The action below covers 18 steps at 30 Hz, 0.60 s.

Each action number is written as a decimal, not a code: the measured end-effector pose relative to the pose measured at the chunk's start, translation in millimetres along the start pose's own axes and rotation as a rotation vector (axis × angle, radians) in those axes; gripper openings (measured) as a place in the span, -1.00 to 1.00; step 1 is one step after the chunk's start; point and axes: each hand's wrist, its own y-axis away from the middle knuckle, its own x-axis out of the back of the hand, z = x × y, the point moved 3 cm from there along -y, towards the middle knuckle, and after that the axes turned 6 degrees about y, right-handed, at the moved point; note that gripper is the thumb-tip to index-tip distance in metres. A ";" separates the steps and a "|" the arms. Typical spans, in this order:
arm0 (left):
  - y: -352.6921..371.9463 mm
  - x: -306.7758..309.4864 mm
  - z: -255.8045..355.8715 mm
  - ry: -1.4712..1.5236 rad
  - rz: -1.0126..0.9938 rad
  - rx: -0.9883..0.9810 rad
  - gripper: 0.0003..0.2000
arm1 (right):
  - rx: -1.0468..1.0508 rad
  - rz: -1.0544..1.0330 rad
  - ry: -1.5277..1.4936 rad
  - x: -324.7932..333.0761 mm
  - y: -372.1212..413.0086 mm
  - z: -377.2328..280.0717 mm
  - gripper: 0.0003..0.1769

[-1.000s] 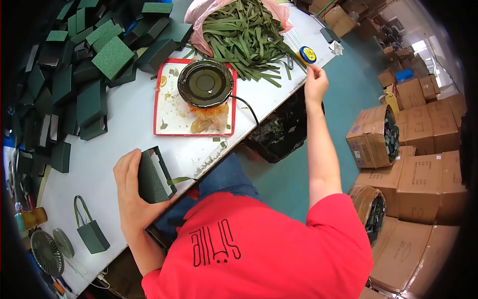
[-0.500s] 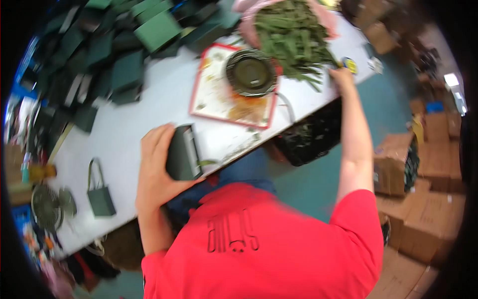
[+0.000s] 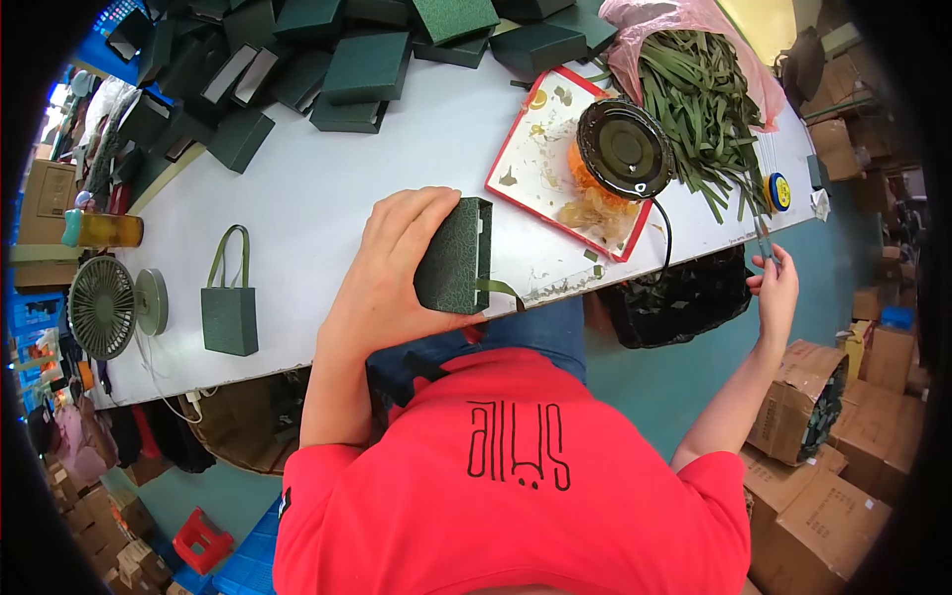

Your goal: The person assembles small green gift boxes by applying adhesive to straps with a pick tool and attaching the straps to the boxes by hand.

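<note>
My left hand (image 3: pixel 392 268) is closed round a dark green textured box (image 3: pixel 451 260), thumb below and fingers over the top, at the table's front edge. A green ribbon strip (image 3: pixel 503 289) sticks out of the box's right side. My right hand (image 3: pixel 775 283) is closed on a slim tool with a bluish handle (image 3: pixel 766 250), just off the table's right edge; its exact kind is too small to make out. Near its tip lies a heap of green ribbon strips (image 3: pixel 694 109) in a pink plastic bag (image 3: pixel 759 74).
A round black hot pot (image 3: pixel 625 147) stands on a stained, red-rimmed white board (image 3: pixel 516 159), its cord over the front edge. Several green boxes (image 3: pixel 367 67) are piled behind. A small green bag (image 3: pixel 229 319) and fan (image 3: pixel 102 307) are at left. A black-lined bin (image 3: pixel 674 302) sits below.
My right hand has moved from beside the ribbon heap out past the table edge, with the slim tool now showing. My left hand still holds the box. The whole view has shifted.
</note>
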 end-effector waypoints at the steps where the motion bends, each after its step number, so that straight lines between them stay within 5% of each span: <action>1: -0.1 -0.1 -0.3 -0.001 -0.002 0.007 -0.02 | 0.046 0.044 -0.050 -2.0 13.9 -10.6 -0.61; 4: -0.8 -1.5 -0.9 0.008 0.009 0.003 -0.02 | 0.177 -0.059 -0.790 -31.2 64.5 -50.1 -0.62; 6: -0.2 -1.9 -0.9 0.008 0.011 0.001 -0.02 | 0.088 -0.480 -1.140 -60.4 112.5 -84.0 -0.58; 8: -1.0 -1.4 0.5 0.002 0.010 0.004 -0.03 | -0.293 -0.999 -1.438 -92.7 151.1 -103.2 -0.62; 10: 0.9 -0.2 -1.9 0.008 0.008 0.034 0.00 | -0.528 -1.267 -1.547 -118.8 185.1 -111.9 -0.70; 12: 5.7 2.3 -5.5 0.002 0.005 0.064 0.01 | -0.392 -1.480 -1.410 -137.4 197.4 -120.5 -0.74; 16: 11.8 7.7 -7.9 -0.007 0.003 0.095 0.02 | -0.049 -1.336 -1.028 -152.6 198.3 -147.3 -0.50; 18: 12.9 10.0 -7.5 -0.005 0.012 0.095 0.03 | 0.254 -1.100 -0.742 -150.9 193.5 -156.7 -0.49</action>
